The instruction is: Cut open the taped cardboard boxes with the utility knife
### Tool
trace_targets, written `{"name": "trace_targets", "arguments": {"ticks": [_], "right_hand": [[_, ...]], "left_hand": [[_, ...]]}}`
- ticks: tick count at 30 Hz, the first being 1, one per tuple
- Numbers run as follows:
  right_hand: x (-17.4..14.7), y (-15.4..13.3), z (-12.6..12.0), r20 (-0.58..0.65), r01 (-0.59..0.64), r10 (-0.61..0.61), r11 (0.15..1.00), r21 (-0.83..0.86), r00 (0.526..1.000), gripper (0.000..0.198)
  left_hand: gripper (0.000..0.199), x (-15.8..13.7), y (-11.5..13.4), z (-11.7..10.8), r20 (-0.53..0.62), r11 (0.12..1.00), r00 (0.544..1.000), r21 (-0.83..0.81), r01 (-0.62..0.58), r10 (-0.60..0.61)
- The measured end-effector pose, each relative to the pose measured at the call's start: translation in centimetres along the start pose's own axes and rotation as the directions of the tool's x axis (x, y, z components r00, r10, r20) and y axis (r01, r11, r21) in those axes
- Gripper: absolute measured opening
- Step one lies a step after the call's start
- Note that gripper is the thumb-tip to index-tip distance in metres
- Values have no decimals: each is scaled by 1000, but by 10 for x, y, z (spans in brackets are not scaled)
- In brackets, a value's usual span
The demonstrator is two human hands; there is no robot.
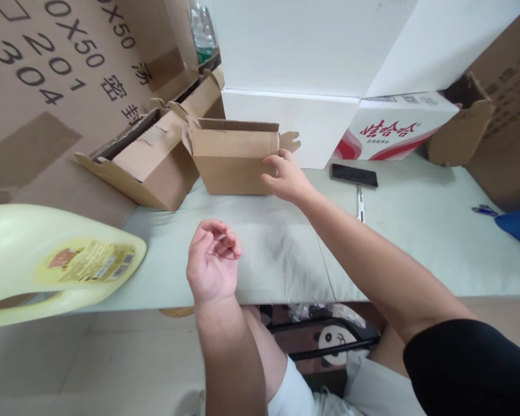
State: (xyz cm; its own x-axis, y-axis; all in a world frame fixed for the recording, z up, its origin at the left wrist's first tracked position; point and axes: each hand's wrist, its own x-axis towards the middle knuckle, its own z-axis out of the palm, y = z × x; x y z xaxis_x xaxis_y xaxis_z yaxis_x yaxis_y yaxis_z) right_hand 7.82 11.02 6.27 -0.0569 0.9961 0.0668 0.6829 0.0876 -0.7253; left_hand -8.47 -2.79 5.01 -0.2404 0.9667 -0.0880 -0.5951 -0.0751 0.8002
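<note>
A brown cardboard box [236, 173] with an open top stands on the pale green cloth surface, against a white box. My right hand [290, 178] is at its right end; thumb and index finger are apart in front of the cardboard, near a torn-looking flap. Some of its other fingers are hidden. My left hand [214, 260] hovers nearer to me, palm up with loosely curled fingers, holding nothing. Another cardboard box [156, 167] stands at an angle just left of the first.
A yellow jug [65, 260] stands at the left edge. White cartons [290, 124] rise behind. To the right are a phone [354, 175], a box cutter-like white tool [360, 203] and a red-and-white carton [394, 128]. A plastic bottle [203, 34] is at the back.
</note>
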Motion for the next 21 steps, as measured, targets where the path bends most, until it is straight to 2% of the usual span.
{"name": "trace_targets", "arguments": {"ticks": [3, 5, 8, 10, 12, 13, 14, 16, 19, 21], "right_hand": [[0, 8, -2, -14, -58, 64, 963, 262, 998, 34], [-11, 18, -9, -56, -42, 67, 931, 362, 996, 31], [-42, 39, -31, -185, 99, -34, 930, 354, 982, 20], [-69, 56, -53, -261, 151, -68, 938, 311, 963, 14], [-99, 75, -77, -297, 162, -86, 957, 242, 951, 18], [-114, 85, -88, -294, 164, -100, 966, 202, 951, 28], [-129, 95, -97, -245, 158, -115, 974, 162, 963, 38], [-152, 112, -111, -215, 170, -149, 982, 82, 965, 44], [-167, 123, -124, -278, 102, -77, 992, 77, 957, 31], [-163, 120, -134, -210, 53, -29, 992, 110, 977, 19]], "left_hand": [[30, -1, -1, 2, -16, 1000, 1000, 13, -4, 5], [30, -1, 0, 1, -34, 999, 999, 26, -34, 35], [28, 0, 0, -3, -62, 995, 993, 40, -94, 96], [27, 1, -3, -2, -91, 990, 987, 52, -127, 132], [26, 2, -9, 3, -125, 979, 973, 84, -185, 194], [26, 1, -14, 8, -125, 969, 964, 115, -219, 233], [27, 0, -19, 13, -102, 956, 959, 158, -248, 266], [29, -2, -31, 26, 14, 920, 958, 275, -278, 286], [29, -4, -49, 43, 174, 834, 935, 423, -353, 308], [32, -4, -60, 50, 209, 792, 902, 432, -432, 378]]}}
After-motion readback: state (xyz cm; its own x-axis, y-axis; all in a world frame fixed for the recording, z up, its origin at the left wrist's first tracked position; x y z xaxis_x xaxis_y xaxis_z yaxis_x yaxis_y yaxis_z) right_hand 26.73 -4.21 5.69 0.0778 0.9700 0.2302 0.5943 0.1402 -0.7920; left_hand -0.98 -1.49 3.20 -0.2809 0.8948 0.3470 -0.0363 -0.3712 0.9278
